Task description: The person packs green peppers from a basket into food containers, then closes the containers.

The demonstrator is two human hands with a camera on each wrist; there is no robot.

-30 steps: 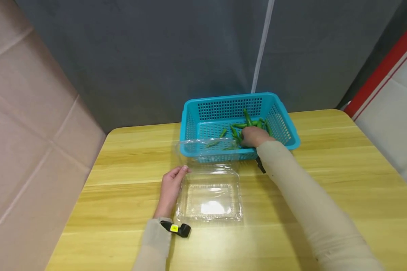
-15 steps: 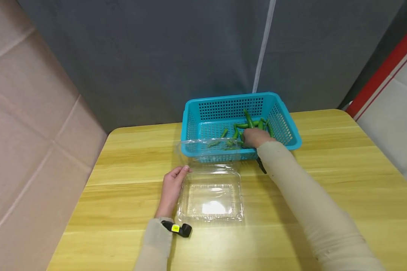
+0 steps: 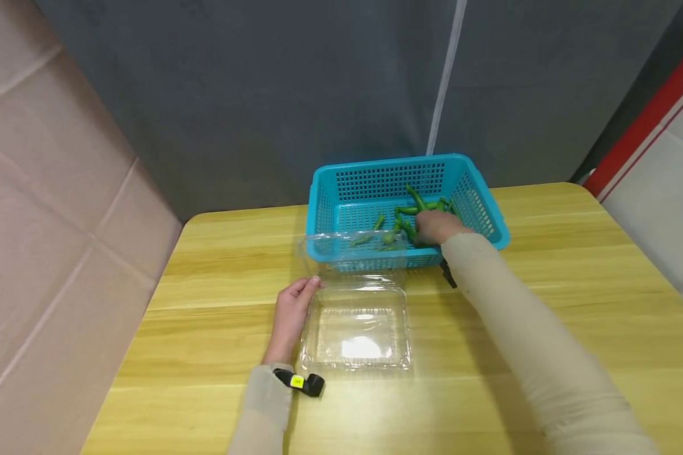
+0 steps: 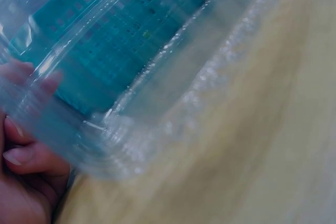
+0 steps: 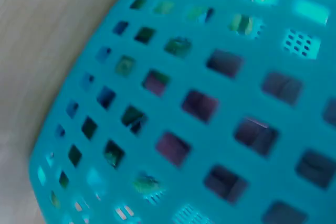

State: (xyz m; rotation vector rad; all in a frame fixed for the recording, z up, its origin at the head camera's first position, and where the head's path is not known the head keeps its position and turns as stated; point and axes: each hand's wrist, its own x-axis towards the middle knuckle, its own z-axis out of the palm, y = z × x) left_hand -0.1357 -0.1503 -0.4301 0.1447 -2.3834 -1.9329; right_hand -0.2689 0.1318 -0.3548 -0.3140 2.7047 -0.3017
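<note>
Your left hand (image 3: 291, 309) pinches the left edge of the clear container (image 3: 355, 365), near side of the blue basket (image 3: 387, 163); go light, plastic likely flexes. Your right hand (image 3: 437, 227) is among green peppers (image 3: 417, 198), basket's right half; fingers hidden, can't tell grip. Clear the rim.

The clear container (image 3: 354, 330) was thin, glossy plastic, smooth across its base, with a crimped rim that caught bright glints. The basket (image 3: 322, 208) was blue moulded plastic, perforated and softly shiny. Smooth-skinned green peppers (image 3: 417, 198) carried a faint sheen. The surface (image 3: 222, 328) showed wood grain under a smooth, reflective finish. Behind, the dark grey backdrop (image 3: 273, 101) looked like matt cloth; the pale sleeves (image 3: 523, 328) were matt fabric, lightly wrinkled.
</note>
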